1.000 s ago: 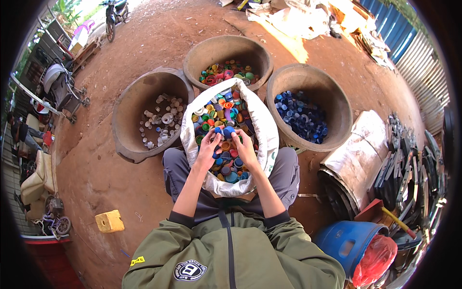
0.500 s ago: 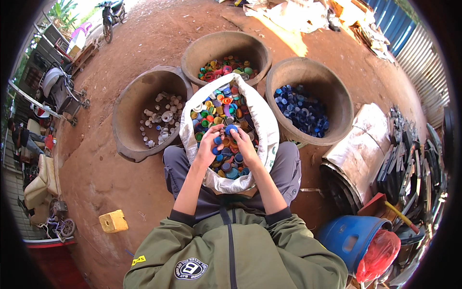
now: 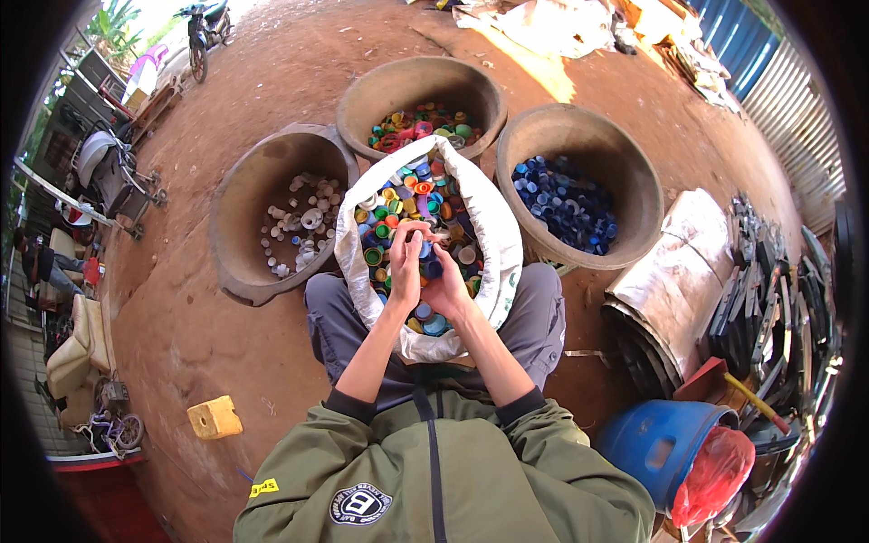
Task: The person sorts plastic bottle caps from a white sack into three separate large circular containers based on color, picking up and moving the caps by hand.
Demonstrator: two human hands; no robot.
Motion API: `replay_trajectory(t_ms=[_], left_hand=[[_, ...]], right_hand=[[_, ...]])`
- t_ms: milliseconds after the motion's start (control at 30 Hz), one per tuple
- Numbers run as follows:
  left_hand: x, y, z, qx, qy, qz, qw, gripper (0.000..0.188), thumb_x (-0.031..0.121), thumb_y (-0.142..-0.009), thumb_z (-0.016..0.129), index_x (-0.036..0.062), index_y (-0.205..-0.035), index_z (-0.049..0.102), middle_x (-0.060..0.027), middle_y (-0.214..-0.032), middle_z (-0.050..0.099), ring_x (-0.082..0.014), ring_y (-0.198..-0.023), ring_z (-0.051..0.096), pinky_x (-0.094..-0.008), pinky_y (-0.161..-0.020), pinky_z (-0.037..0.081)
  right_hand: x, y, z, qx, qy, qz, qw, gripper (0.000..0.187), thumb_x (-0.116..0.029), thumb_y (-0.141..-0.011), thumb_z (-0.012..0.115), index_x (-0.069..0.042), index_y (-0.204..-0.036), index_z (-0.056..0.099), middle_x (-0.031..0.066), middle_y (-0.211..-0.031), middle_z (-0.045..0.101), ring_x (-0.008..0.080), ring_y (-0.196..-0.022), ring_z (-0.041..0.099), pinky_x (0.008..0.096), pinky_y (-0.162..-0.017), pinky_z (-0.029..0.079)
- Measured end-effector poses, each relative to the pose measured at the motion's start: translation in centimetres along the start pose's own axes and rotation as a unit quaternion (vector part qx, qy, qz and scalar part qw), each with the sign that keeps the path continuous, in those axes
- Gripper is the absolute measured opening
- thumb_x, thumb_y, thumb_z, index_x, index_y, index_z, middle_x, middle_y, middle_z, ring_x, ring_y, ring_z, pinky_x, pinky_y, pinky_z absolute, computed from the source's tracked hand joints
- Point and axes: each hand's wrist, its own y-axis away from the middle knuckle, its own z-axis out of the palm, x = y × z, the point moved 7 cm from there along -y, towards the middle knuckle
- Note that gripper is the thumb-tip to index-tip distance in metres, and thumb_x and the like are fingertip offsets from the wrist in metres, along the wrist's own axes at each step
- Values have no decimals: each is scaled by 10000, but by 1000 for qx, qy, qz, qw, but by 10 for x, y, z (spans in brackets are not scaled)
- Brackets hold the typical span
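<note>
A white sack (image 3: 500, 244) stands open between my knees, full of mixed-colour plastic bottle caps (image 3: 389, 217). Over its middle, my left hand (image 3: 405, 271) and my right hand (image 3: 446, 288) are cupped together. Blue bottle caps (image 3: 433, 269) show in the hollow between the palms; how many are held is hidden by the fingers. Both hands are curled around them, fingertips meeting at the far side. More loose caps lie in the sack just below and around the hands.
Three large brown tubs ring the sack: a left tub (image 3: 237, 208) with whitish caps, a far tub (image 3: 362, 95) with red and green ones, a right tub (image 3: 641, 213) with blue ones. A blue barrel (image 3: 634, 443), rolled sheeting (image 3: 674, 271) and a yellow block (image 3: 214, 417) lie nearby.
My hands have come together from a looser hold into a closed cup around the blue caps. A blue cap earlier seen at my right fingertips is now between the palms.
</note>
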Motion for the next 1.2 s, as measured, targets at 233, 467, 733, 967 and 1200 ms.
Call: replay_trajectory(t_ms=[233, 467, 733, 967, 1200], left_hand=[[1, 0, -5, -44, 72, -51, 995, 188, 128, -983, 439, 10, -1096, 531, -95, -1004, 556, -267, -1065, 612, -341, -910, 468], [-16, 7, -63, 37, 58, -119, 991, 203, 109, -922, 541, 7, -1098, 547, -67, -973, 547, -166, -1005, 594, -286, -834, 504], [31, 26, -16, -108, -337, 54, 934, 434, -38, -736, 687, 43, -1134, 534, -96, -1061, 508, -199, -1001, 577, -286, -772, 519], [34, 27, -4, -91, -390, 121, 908, 547, -1, -710, 732, 30, -1188, 468, -147, -1036, 484, -308, -983, 543, -386, -863, 453], [12, 34, -7, -39, -394, 165, 903, 670, -38, -726, 747, -13, -1286, 380, -166, -1103, 532, -292, -1038, 554, -386, -906, 452]], right_hand=[[-3, 2, 8, 16, -11, -21, 1000, 325, -444, -985, 427, -189, -1146, 547, 5, -1027, 593, 137, -896, 516, 318, -744, 404], [-9, 5, 23, -144, -63, 6, 988, 390, -449, -980, 426, -117, -1139, 557, 39, -956, 612, 148, -849, 547, 303, -659, 416], [-12, 4, 9, -70, -115, -21, 991, 468, -457, -974, 399, -53, -1145, 560, 72, -1019, 618, 229, -960, 582, 433, -878, 468], [-13, -2, 5, -82, -134, -21, 987, 478, -464, -968, 400, -55, -1159, 556, 100, -1094, 613, 257, -1038, 570, 469, -977, 420], [-10, -3, 3, -75, -153, -38, 985, 493, -458, -952, 454, -41, -1192, 564, 102, -1191, 614, 241, -1112, 561, 411, -1053, 383]])
